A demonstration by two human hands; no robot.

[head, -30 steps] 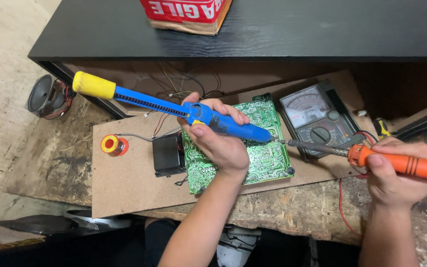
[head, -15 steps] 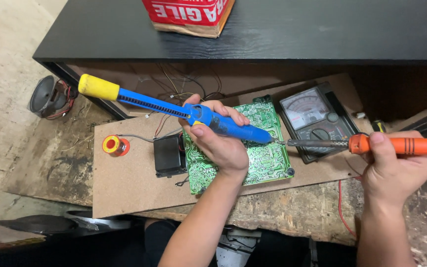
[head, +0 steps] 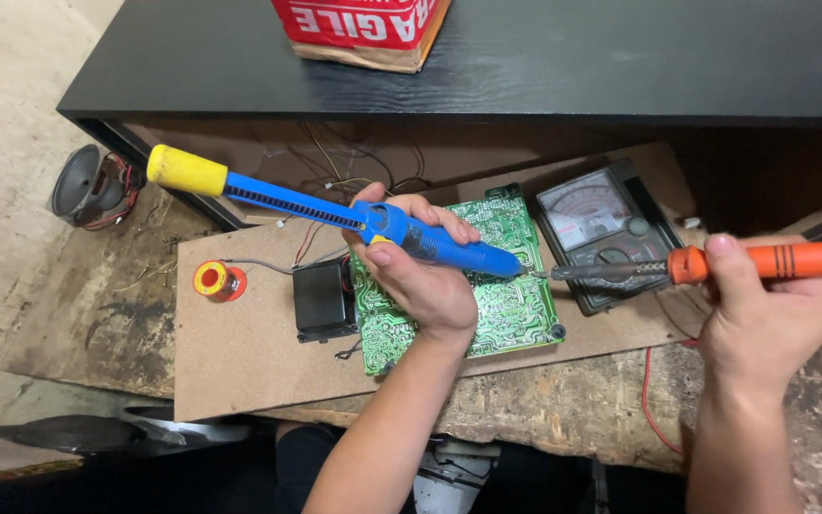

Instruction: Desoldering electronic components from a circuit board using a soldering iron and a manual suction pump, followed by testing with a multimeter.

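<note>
Nearest the camera, the person's two forearms rise from the bottom edge over a rough chipboard bench. The left hand [head: 420,271] is wrapped tight around the blue plastic barrel of a desoldering pump with a yellow plunger knob [head: 335,214], thumb resting near its button, apparently so it can be fired one-handed. The right hand [head: 773,314] is closed in a fist-like grip on the orange handle of a soldering iron [head: 706,266], held back from the hot metal end.

Both tools hang just above a green printed circuit board [head: 501,305], which lies solder side up on a flat sheet of brown hardboard [head: 240,352], probably to keep it level and insulated. The pump's long axis runs from upper left, knob high, down to its nozzle at lower right. The iron lies nearly level, its tip pointing left. The two tips meet over the board's right edge, so heat and suction share one joint.

Beside the board sit a black box-shaped component [head: 323,300] and a small red and yellow spool [head: 213,280]. Farther off lies a black analogue multimeter [head: 601,219], then a black wooden shelf [head: 620,67] carrying a red cardboard box [head: 363,29].
</note>
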